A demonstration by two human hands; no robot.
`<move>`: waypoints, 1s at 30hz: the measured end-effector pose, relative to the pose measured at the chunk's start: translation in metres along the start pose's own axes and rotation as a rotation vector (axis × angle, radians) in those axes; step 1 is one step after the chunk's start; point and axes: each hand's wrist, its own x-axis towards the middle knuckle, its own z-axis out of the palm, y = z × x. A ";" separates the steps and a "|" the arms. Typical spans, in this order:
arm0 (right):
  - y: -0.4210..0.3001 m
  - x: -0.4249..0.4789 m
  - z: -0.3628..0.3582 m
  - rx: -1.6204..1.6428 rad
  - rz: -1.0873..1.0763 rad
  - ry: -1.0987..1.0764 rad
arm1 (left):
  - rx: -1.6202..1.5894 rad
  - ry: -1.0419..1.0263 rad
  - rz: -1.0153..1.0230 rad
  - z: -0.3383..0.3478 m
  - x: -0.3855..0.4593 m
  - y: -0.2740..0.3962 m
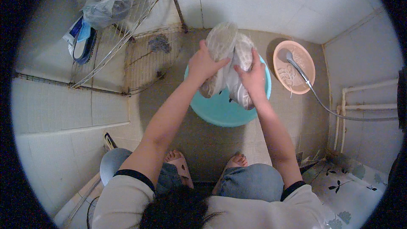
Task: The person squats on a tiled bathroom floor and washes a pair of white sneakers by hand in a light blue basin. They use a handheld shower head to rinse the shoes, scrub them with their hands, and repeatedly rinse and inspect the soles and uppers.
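Observation:
Over a round teal basin [222,117] on the tiled floor, I hold a pair of pale shoes side by side. My left hand [205,63] grips the left shoe [221,39], its thumb reaching across toward the gap between the two. The right shoe [243,46], white with brownish patches, is held around its side by my right hand [254,76]. Both shoes tilt, with their lower ends over the basin's inside. The basin's far part is hidden behind the shoes and hands.
A peach basin [313,70] at right holds a shower head [289,56] and what look like white laces [287,73]; its hose [324,105] runs right past white pipes [343,108]. At left, a rusty wire rack [124,93] carries a plastic bag [108,6] and a scrub brush [85,49].

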 end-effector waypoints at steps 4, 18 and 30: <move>-0.049 0.015 -0.040 0.061 -0.081 0.115 | 0.010 0.255 0.172 -0.038 -0.001 0.034; -0.014 0.017 -0.019 -0.094 -0.043 0.086 | 0.061 0.176 0.058 -0.011 0.003 0.017; 0.058 -0.013 0.053 -0.298 0.285 -0.339 | 0.201 -0.195 -0.259 0.117 -0.014 -0.086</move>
